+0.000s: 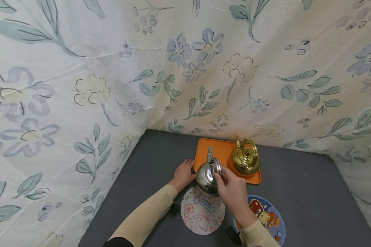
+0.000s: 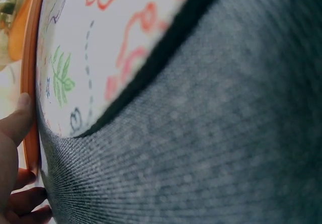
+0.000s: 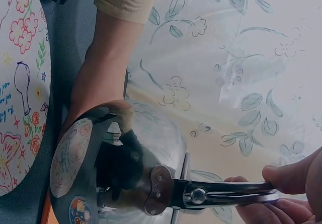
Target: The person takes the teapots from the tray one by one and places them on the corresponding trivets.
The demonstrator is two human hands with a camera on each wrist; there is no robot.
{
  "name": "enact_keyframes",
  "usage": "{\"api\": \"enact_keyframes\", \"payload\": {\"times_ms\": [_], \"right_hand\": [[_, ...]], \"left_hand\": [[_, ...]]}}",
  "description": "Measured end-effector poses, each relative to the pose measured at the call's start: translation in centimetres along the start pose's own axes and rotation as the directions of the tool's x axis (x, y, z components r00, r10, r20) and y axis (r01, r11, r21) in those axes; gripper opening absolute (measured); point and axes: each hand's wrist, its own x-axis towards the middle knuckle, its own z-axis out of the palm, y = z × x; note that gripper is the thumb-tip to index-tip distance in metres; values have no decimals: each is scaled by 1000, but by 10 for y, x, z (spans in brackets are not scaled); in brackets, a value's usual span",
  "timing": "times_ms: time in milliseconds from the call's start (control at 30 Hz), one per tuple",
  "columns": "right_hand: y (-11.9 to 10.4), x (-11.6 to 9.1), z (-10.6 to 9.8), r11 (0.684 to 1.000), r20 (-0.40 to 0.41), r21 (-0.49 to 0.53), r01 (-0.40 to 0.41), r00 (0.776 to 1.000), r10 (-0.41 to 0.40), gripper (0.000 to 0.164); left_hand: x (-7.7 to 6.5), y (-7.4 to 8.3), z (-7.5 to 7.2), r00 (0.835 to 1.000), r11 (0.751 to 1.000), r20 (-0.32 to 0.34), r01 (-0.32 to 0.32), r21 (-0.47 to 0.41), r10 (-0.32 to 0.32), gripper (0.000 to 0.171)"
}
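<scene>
A silver kettle (image 1: 207,178) hangs from my right hand (image 1: 233,192), whose fingers and thumb grip its upright handle (image 3: 236,191). In the head view it overlaps the front left part of an orange tray (image 1: 217,145), spout pointing away. My left hand (image 1: 183,175) holds the tray's near left corner; in the left wrist view the thumb (image 2: 20,118) lies on the rim, with the other fingers below it. On the tray's right side stands a gold kettle (image 1: 245,159), its handle up.
A round white mat with drawings (image 1: 201,219) lies in front of the tray. To its right, partly under my right forearm, is a round blue cartoon mat (image 1: 272,216). Floral cloth (image 1: 204,96) rises behind and beside the dark grey tabletop (image 1: 309,192).
</scene>
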Motion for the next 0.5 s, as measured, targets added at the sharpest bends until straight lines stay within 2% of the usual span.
{"api": "enact_keyframes", "payload": {"times_ms": [233,500], "right_hand": [[-3,-10,0,999,-13,-3,36,999,-36,32],[-5,-21,1,999,8,-13,39,999,-39,32]], "left_hand": [[0,-1,3,1000,1000,-11,-3,17,4,72],[1,-4,7,1000,999,-22,-22,26,23,70]]}}
